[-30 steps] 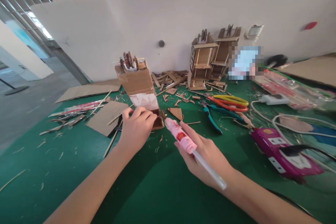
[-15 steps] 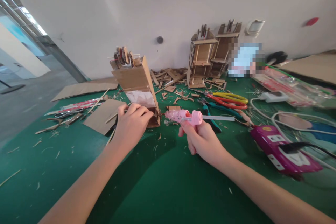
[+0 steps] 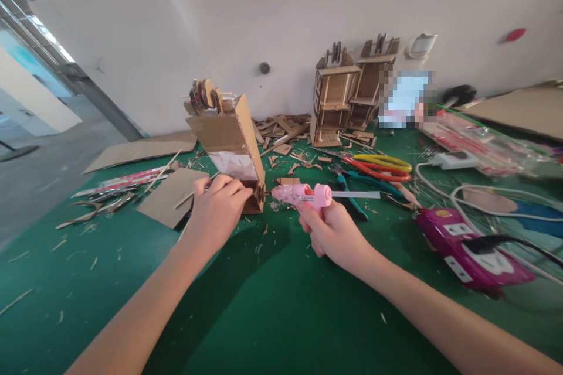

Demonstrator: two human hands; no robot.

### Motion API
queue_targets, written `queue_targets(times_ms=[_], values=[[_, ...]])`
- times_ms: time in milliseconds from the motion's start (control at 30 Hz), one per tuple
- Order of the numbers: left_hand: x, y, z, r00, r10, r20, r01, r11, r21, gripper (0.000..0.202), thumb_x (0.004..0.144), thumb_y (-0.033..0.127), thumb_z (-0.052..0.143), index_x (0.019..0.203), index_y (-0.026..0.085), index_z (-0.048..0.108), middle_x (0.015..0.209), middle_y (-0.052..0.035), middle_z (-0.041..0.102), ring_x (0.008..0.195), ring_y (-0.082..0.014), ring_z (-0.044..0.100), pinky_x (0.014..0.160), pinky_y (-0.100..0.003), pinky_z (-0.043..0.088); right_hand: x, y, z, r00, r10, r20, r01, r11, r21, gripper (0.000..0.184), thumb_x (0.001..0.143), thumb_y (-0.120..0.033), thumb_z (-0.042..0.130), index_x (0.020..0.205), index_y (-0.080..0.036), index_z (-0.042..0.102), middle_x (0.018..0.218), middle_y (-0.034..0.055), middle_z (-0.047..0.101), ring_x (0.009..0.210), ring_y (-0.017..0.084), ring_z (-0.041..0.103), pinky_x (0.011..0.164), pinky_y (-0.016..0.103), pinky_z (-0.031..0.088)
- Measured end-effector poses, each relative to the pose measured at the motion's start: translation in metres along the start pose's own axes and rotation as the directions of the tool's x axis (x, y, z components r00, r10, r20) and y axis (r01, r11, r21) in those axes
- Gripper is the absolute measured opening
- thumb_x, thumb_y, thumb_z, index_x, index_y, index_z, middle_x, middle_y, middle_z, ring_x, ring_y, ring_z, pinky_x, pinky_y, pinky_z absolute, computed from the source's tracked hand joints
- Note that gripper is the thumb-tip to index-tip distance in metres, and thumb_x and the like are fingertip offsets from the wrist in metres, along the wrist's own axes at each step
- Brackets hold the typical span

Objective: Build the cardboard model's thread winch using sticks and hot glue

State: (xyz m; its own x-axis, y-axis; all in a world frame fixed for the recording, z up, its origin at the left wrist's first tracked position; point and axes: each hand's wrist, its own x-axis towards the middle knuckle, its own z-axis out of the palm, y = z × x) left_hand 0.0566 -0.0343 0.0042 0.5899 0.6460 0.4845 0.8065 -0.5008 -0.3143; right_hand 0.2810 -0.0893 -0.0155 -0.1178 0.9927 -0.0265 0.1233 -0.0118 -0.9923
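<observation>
At the far side, the scene is being closed off by a pale wall, and before it everything is being carried by a green counter. On the counter's far right, two cardboard shelf units are being kept side by side, while left of centre a cardboard structure is being held on end, its long axis running near vertical and tilting slightly left at the top. Its lower front is being touched by the left hand, whose fingers are being kept bent at the low opening; whether anything is being pinched there cannot be told. On the right, a purple power strip is being filled by a black plug. Between strip and structure, a pink glue gun is being gripped by the right hand, its fingers being wrapped round the handle. The gun's long axis is being held left to right, the nozzle being aimed left at the structure's lower right edge, just beside it; contact cannot be told. The structure is thus being placed left of the right fingers, with the left hand being nearer. Behind the gun, teal-handled pliers are being left lying, and a translucent glue stick is being held in its rear end.
</observation>
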Motion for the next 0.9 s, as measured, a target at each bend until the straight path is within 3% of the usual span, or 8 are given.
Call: queue_targets(times_ms=[433, 633, 900], values=[[-0.0003, -0.0005, 0.0012, 1.000, 0.010, 0.026, -0.010, 1.000, 0.001, 0.021, 0.092, 0.012, 0.046, 0.097, 0.023, 0.063, 0.094, -0.0037, 0.070, 0.096, -0.0254, 0.055, 0.080, -0.045, 0.028, 0.0022, 0.0095, 0.0001, 0.999, -0.030, 0.014, 0.030, 0.999, -0.016, 0.041, 0.090, -0.056, 0.043, 0.068, -0.022, 0.039, 0.052, -0.0081, 0.038, 0.033, 0.007, 0.041, 0.033, 0.022, 0.037], [0.0003, -0.0009, 0.0032, 1.000, -0.016, -0.022, 0.016, 0.999, -0.036, 0.015, 0.093, 0.021, 0.048, 0.102, 0.023, 0.060, 0.091, -0.0014, 0.071, 0.094, -0.0243, 0.057, 0.080, -0.044, 0.028, 0.0018, 0.0081, 0.0006, 1.000, -0.026, 0.012, 0.026, 1.000, -0.014, 0.042, 0.091, -0.055, 0.043, 0.066, -0.022, 0.040, 0.050, -0.0081, 0.037, 0.034, 0.007, 0.040, 0.034, 0.022, 0.036], [0.0002, -0.0001, 0.0027, 1.000, -0.008, -0.016, 0.008, 0.999, -0.047, 0.013, 0.092, 0.015, 0.049, 0.092, 0.023, 0.059, 0.090, 0.0006, 0.071, 0.092, -0.0232, 0.057, 0.079, -0.043, 0.028, 0.0005, 0.0041, 0.0010, 1.000, -0.007, -0.003, 0.007, 1.000, -0.009, 0.040, 0.090, -0.053, 0.045, 0.065, -0.021, 0.041, 0.050, -0.0080, 0.038, 0.034, 0.007, 0.041, 0.034, 0.021, 0.036]])
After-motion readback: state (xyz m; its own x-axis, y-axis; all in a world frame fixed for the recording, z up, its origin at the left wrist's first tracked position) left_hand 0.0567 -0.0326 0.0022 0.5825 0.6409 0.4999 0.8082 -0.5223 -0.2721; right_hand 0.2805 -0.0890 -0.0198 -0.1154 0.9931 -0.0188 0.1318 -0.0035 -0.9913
